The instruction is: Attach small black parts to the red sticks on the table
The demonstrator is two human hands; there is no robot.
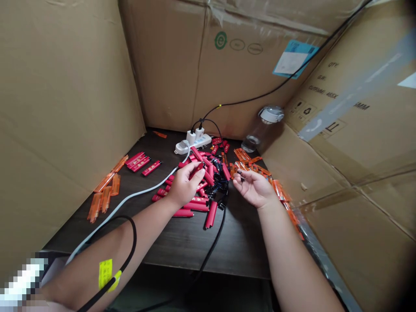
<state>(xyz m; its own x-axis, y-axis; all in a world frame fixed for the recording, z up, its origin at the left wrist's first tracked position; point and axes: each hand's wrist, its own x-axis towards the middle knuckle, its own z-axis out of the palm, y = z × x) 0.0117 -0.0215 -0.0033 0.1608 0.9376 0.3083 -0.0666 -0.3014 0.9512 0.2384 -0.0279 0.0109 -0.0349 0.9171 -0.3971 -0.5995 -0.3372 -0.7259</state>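
My left hand [185, 184] is closed, fingers and thumb pinching a red lighter-like case [197, 168] that they partly hide. To the right, my right hand [254, 187] is turned palm up, thumb and forefinger closed on a small black piece [240, 174]. Between and below the hands lies a heap of red lighter-like cases [211, 214], some with dark ends. Small black parts [218, 177] are mixed into its right side. Close behind my right hand lie orange see-through cases [243, 155].
A white power strip [201, 145] with plugs stands behind the heap. Red printed cases [138, 161] and orange cases [100, 200] lie at left. A clear bottle [260, 130] stands at back right. Black cable [214, 242] and pale cable [130, 197] cross the table. Cardboard walls [169, 65] surround it.
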